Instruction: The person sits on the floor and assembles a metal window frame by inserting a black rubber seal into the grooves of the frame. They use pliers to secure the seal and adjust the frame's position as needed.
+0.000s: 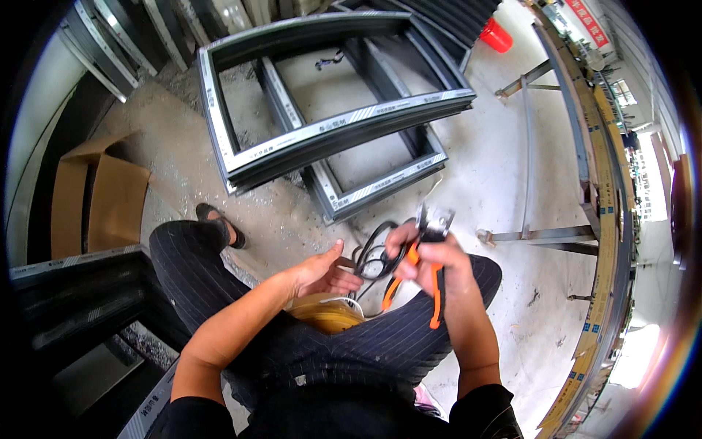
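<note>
Loosely outstretched left hand (pixel 320 274), thumb (pixel 337 250) apart.

And there they are, two dark rectangular metal frames with white printed film, one (pixel 344 121) stacked over the other (pixel 391 181), on the pale grey floor (pixel 523 322)! Over on the left, an open brown cardboard box (pixel 117 208) stands just beside another dark, film-edged frame (pixel 82 264). Up top left, long dark profiles with pale edges (pixel 126 36) lean in a row. Far side, a bright red plastic bucket (pixel 496 36)! And down the right runs a long metal rack on grey steel legs (pixel 545 235), a red banner (pixel 586 22) beyond.
</note>
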{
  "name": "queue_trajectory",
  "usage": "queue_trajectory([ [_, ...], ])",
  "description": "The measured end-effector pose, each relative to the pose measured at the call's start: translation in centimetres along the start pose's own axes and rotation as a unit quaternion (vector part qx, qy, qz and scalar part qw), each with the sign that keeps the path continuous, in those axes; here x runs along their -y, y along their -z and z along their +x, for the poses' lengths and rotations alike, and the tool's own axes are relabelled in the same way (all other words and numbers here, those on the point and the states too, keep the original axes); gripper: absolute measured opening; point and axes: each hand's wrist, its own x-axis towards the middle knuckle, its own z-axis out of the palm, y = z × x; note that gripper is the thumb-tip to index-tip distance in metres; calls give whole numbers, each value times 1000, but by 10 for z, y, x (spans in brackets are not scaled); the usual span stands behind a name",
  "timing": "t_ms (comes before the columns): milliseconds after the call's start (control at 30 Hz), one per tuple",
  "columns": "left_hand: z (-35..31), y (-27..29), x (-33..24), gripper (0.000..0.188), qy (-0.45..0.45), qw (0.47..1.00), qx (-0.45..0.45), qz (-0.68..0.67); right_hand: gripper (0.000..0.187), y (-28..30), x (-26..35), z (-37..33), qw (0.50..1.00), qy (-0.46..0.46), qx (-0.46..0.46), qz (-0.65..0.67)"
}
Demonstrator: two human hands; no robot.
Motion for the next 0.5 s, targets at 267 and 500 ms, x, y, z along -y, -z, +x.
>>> queue_trajectory([
  [267, 1, 10, -5, 12, -125, 972, -12, -199, 39, -41, 30, -52, 996, 71, -3, -51],
  [500, -114, 110, -95, 11, -480, 820, 12, -311, 12, 71, 83, -59, 906, 327, -174, 204],
])
